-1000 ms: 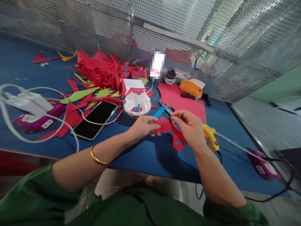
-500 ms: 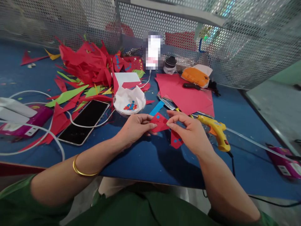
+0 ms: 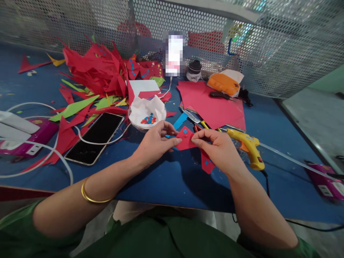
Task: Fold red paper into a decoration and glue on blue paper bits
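Observation:
Between my hands, just above the table, is a red paper piece (image 3: 185,142) with a small blue square and a tiny shiny spot on it. My left hand (image 3: 157,143) pinches its left edge between thumb and fingers. My right hand (image 3: 216,147) has thumb and forefinger pressed together on its right edge. Below my right hand a red paper flap (image 3: 206,164) with a blue square hangs down; whether it is joined to the held piece is hidden by my fingers. A blue paper strip (image 3: 180,121) lies just beyond my left fingertips.
A bowl lined with white paper (image 3: 138,107) holds blue and red bits. Scissors (image 3: 191,115), red sheets (image 3: 199,96) and a yellow glue gun (image 3: 249,147) lie to the right. A black-screened phone (image 3: 95,138), white cable and heaped red scraps (image 3: 94,68) are to the left.
The red paper piece has shifted slightly right and turned a little in my hands. My left fingers have lifted and loosened somewhat. The lower red flap has swung right.

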Tool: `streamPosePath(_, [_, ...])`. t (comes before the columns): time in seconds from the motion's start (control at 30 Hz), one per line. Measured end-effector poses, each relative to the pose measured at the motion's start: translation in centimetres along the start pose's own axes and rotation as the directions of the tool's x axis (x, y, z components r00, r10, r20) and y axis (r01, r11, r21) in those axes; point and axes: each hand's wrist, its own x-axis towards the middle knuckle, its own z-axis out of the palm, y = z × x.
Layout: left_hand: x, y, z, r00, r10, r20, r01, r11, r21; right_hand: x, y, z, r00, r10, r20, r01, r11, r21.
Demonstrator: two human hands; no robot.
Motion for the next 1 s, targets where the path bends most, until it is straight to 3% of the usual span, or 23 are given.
streamPosePath(0.1, [-0.1,0.0,-0.1,0.998,0.053,0.025,-0.052,0.999,-0.012,0.0,0.0,-0.1,1.000,0.006,-0.008,-0.007,1.000,-0.024])
streamPosePath(0.3, [-0.3,-0.1,0.1,0.987,-0.067,0.147,0.060,0.997,0.052,-0.1,0.1,0.2,0.999,0.024,-0.030,-0.025,0.999,-0.032])
streamPosePath(0.4, [-0.3,-0.1,0.2,0.982,-0.133,0.134,0.130,0.991,0.028,-0.2,0.2,0.4,0.999,0.025,-0.049,-0.026,0.999,-0.024])
streamPosePath(0.6, [-0.1,-0.1,0.3,0.982,-0.176,0.063,0.179,0.982,-0.053,-0.7,-0.2,0.9,0.952,-0.187,-0.241,0.170,0.981,-0.093])
streamPosePath(0.73, [-0.1,-0.2,0.2,0.985,-0.162,0.051,0.166,0.983,-0.076,-1.1,-0.8,1.3,0.944,-0.223,-0.245,0.199,0.973,-0.118])
streamPosePath(1.0, [-0.2,-0.2,0.2,0.991,-0.121,0.065,0.124,0.991,-0.052,-1.3,-0.6,1.6,0.975,-0.140,-0.174,0.119,0.985,-0.129])
